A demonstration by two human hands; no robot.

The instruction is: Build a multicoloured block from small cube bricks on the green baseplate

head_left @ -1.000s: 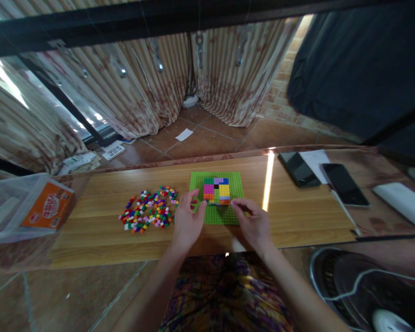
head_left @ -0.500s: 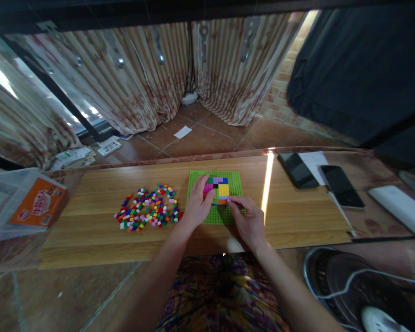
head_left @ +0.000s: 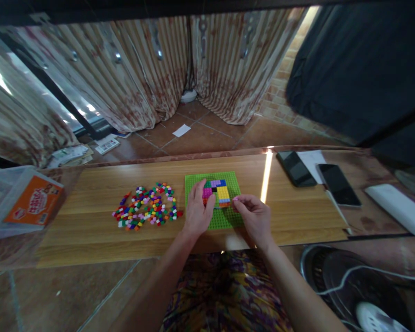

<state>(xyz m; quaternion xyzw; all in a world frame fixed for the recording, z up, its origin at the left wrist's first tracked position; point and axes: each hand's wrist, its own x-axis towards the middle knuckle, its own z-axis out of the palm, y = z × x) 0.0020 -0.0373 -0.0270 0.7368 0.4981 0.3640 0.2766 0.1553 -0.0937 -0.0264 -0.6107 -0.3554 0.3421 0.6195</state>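
A green studded baseplate (head_left: 228, 222) lies on the wooden board, turned slightly. Near its middle is a flat block of toy bricks (head_left: 222, 193) in yellow, magenta, purple, blue, orange and other colours. My left hand (head_left: 198, 212) lies over the plate's left part, fingers stretched along the block's left side and thumb apart, touching its front left; it covers some bricks there. Just right of the block, my right hand (head_left: 255, 217) pinches a small pink brick (head_left: 235, 199) between thumb and fingertips, apart from the block.
Left of the plate, many loose coloured bricks (head_left: 148, 210) are spread over the wooden board (head_left: 90, 246). A clear plastic box (head_left: 7, 184) with an orange label stands at far left. Two dark phones (head_left: 295, 169) and a white elongated object (head_left: 397, 207) lie at right.
My right hand has drawn back to the right from the block's front right corner with the pink brick. The baseplate is turned slightly, and my left hand stays on it.
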